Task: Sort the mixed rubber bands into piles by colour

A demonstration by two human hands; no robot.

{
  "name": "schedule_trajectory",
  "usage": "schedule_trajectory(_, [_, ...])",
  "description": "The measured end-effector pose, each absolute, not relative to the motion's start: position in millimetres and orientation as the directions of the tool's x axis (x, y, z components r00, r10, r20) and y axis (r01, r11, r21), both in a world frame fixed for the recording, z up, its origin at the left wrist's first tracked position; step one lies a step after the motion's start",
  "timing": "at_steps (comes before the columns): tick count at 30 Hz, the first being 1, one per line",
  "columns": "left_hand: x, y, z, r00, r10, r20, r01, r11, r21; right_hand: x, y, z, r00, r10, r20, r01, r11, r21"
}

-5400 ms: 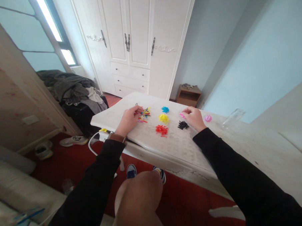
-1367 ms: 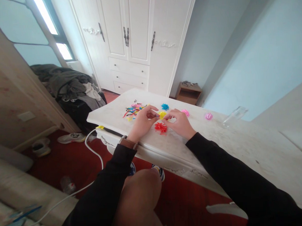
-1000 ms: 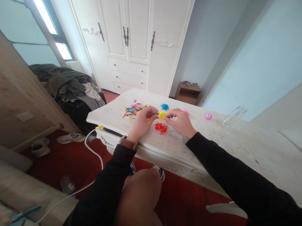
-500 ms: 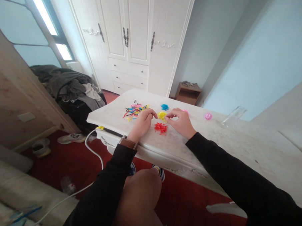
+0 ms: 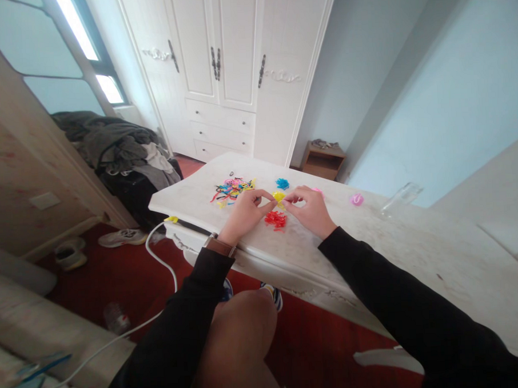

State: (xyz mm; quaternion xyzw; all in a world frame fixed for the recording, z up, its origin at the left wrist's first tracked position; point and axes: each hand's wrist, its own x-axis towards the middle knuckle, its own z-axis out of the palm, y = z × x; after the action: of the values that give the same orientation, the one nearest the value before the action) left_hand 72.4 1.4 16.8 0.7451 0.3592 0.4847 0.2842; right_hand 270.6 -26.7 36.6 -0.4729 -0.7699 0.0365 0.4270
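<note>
My left hand (image 5: 248, 213) is at the near left of the yellow pile of small rubber bands (image 5: 278, 197), thumb and index fingertip together. From the right, my right hand (image 5: 310, 209) reaches the same pile in a closed pinch. The fingertips of both hands nearly meet over the yellow bands, and whatever they hold is too small to make out. A red pile of bands (image 5: 276, 219) lies just in front, and a blue pile (image 5: 282, 183) lies behind. Left of them spreads a mixed-colour heap of bands (image 5: 235, 186), partly behind my left hand.
On the white table (image 5: 373, 252), a pink pile (image 5: 356, 199) sits farther right, near a clear glass (image 5: 400, 199) lying on its side. More pink shows behind my right hand. A white cable (image 5: 174, 272) hangs by the table's left end. A white wardrobe (image 5: 231, 46) stands beyond.
My left thumb and index finger have reached forward from a curled position into a pinch at the yellow pile. My right hand has barely moved.
</note>
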Motion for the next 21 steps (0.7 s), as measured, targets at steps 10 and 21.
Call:
schedule_trajectory(10, [70.4, 3.6, 13.8, 0.31, 0.801, 0.512, 0.274, -0.591, 0.759, 269.0, -27.4, 37.1, -0.208, 0.752, 0.626, 0.658, 0.581, -0.479])
schedule_trajectory(21, [70.7, 3.8, 13.5, 0.316, 0.806, 0.501, 0.292, -0.585, 0.757, 270.4, -27.9, 38.0, -0.213, 0.755, 0.62, 0.657, 0.58, -0.482])
